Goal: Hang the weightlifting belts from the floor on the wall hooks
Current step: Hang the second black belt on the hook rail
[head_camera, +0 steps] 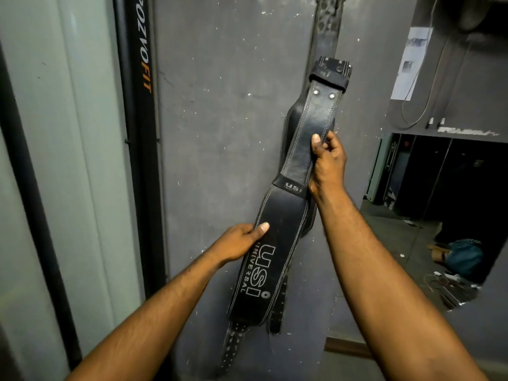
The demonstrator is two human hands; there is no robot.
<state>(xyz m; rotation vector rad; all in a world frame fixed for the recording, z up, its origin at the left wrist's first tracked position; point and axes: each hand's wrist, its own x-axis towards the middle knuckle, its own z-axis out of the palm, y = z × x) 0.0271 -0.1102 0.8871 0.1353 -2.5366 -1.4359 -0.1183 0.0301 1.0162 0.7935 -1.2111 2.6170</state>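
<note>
A black leather weightlifting belt [277, 243] printed "USI UNIVERSAL" is held up slantwise against the grey wall [220, 133], buckle end uppermost. My right hand [327, 163] grips its narrow strap part from the right side. My left hand [242, 242] grips the left edge of the wide back pad, thumb on the front. Behind it a second black belt [327, 28] hangs down the wall from above the frame; its perforated end [232, 345] shows below. The hook itself is out of view.
A black upright post marked "POZVOFIT" [140, 105] stands left of the wall panel, beside a pale surface [68, 160]. At right a mirror [439, 215] reflects the floor with a teal bag [464, 257]. A paper sheet [411, 61] and cable hang above it.
</note>
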